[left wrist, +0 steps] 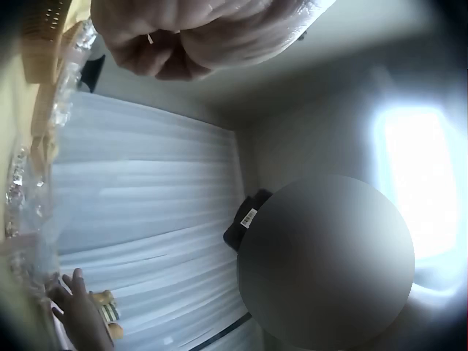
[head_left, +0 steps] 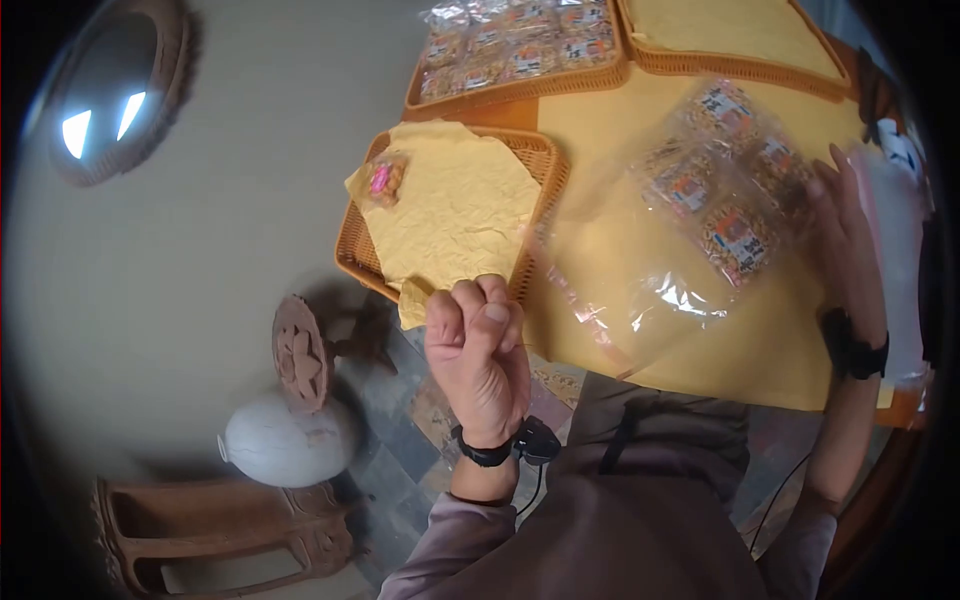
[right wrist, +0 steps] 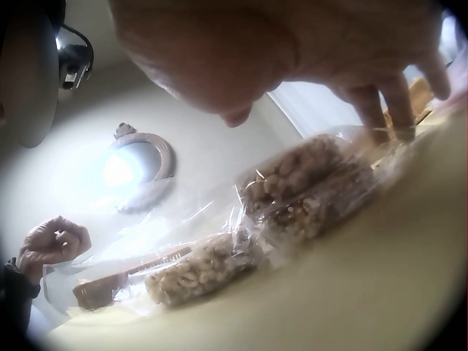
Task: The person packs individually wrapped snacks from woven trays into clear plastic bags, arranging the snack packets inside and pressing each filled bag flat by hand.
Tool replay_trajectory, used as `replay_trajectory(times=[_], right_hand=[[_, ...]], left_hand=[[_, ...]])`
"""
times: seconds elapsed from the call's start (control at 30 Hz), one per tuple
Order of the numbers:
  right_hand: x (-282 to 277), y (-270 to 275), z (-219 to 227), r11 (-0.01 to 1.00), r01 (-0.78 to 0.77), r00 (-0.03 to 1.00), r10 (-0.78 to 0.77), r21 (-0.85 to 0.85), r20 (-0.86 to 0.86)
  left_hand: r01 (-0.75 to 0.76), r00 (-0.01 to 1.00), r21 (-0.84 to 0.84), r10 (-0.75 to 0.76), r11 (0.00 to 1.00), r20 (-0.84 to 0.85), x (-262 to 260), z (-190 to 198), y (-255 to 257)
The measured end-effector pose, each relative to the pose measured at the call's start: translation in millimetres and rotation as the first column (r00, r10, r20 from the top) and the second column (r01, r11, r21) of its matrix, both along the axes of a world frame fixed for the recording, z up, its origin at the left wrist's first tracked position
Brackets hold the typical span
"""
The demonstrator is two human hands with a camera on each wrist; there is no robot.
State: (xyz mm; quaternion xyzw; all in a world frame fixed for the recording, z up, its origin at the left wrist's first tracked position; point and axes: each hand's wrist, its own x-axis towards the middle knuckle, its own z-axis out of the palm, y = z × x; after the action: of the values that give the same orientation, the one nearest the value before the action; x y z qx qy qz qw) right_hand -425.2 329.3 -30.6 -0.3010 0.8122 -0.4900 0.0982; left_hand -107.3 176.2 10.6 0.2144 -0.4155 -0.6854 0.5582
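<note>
My left hand (head_left: 480,360) is raised in front of the near basket's lower right corner, its fingers curled in and the thumb laid against them. Nothing shows in its grasp. On the yellow-covered table lies a large clear plastic bag (head_left: 655,300) holding several packs of nut-like snacks (head_left: 737,240) with printed labels. The bag's left end lies loose beside the basket. My right hand (head_left: 848,225) is at the bag's right end, fingers extended, fingertips right at the packs. A small pink-labelled snack pack (head_left: 383,182) lies on crumpled yellow paper in the wicker basket (head_left: 553,165).
At the back, a wicker basket (head_left: 590,78) holds rows of wrapped snacks; beside it stands a paper-lined basket (head_left: 740,75). Clear plastic sleeves (head_left: 895,250) lie at the table's right edge. A pale round jar (head_left: 285,440) and carved wooden furniture (head_left: 210,510) stand at left.
</note>
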Motion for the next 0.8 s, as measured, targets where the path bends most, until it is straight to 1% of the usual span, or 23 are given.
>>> replay_trajectory(times=[0.03,0.07,0.1,0.2,0.27,0.43,0.5,0.57,0.6,0.63,0.67,0.7,0.73,0.77,0.8], right_hand=[[-4.6,2.2,-5.3,1.000,0.003,0.999,-0.003,0.005,0.038],[-6.0,4.3,-7.0,1.000,0.013,0.997,-0.014,0.017,0.078],[-5.7,5.5,-5.2,1.000,0.012,0.997,-0.014,0.025,0.076],[-4.2,5.2,0.0,0.999,-0.006,0.998,0.003,0.033,0.063],[-3.1,4.0,0.2,1.000,0.027,0.998,-0.028,0.015,0.055],[-8.9,4.3,-6.3,1.000,0.018,0.999,-0.018,0.001,0.030],[-9.5,4.6,-9.0,0.999,0.033,0.999,-0.033,0.000,0.016],[-8.4,7.0,-8.7,1.000,-0.008,0.999,0.008,-0.006,0.031],[-5.9,7.8,-5.7,0.999,0.041,0.999,-0.042,0.010,0.031],[-1.8,5.3,-1.5,1.000,0.001,0.996,-0.001,-0.006,0.084],[1.7,4.0,1.9,0.999,-0.031,0.990,0.034,-0.028,0.137],[3.9,3.4,5.0,1.000,0.028,0.990,-0.026,-0.010,0.142],[6.0,2.7,7.4,1.000,0.010,0.999,-0.010,0.017,0.036],[6.3,5.2,9.0,0.999,-0.014,0.997,0.017,0.046,-0.073],[5.6,8.3,9.5,0.999,0.020,0.997,-0.016,0.049,-0.077]], left_hand=[[-0.008,1.000,0.000,0.008,1.000,-0.005,1.3,-2.8,0.4],[0.019,0.999,0.014,-0.018,1.000,-0.026,3.2,-5.7,-0.2],[0.047,0.998,0.030,-0.046,0.998,-0.047,4.3,-7.6,0.0],[0.039,0.996,0.079,-0.032,0.996,-0.080,7.4,-8.2,2.3],[0.039,0.996,0.083,-0.032,0.996,-0.080,8.8,-7.9,2.2],[0.051,0.997,0.063,-0.047,0.997,-0.068,12.8,-8.7,2.7],[-0.040,0.998,-0.003,0.039,0.999,-0.039,10.8,-0.1,11.3],[-0.007,0.997,-0.142,-0.004,0.990,-0.078,17.2,16.3,30.9],[0.120,0.955,-0.257,-0.182,0.959,-0.234,32.2,20.7,37.5],[0.440,0.747,-0.471,-0.603,0.764,-0.280,59.2,18.9,26.4],[0.486,0.712,-0.457,-0.641,0.745,-0.288,57.4,20.9,34.3],[0.116,0.824,-0.699,-0.462,0.706,-0.329,51.0,30.4,47.4],[-0.264,0.857,-0.822,-0.268,0.504,-0.440,44.2,42.4,61.0],[-0.581,0.793,-0.795,-0.099,0.174,-0.601,37.0,51.1,68.6],[-0.578,0.787,-0.792,-0.124,0.196,-0.605,27.8,57.2,68.3]])
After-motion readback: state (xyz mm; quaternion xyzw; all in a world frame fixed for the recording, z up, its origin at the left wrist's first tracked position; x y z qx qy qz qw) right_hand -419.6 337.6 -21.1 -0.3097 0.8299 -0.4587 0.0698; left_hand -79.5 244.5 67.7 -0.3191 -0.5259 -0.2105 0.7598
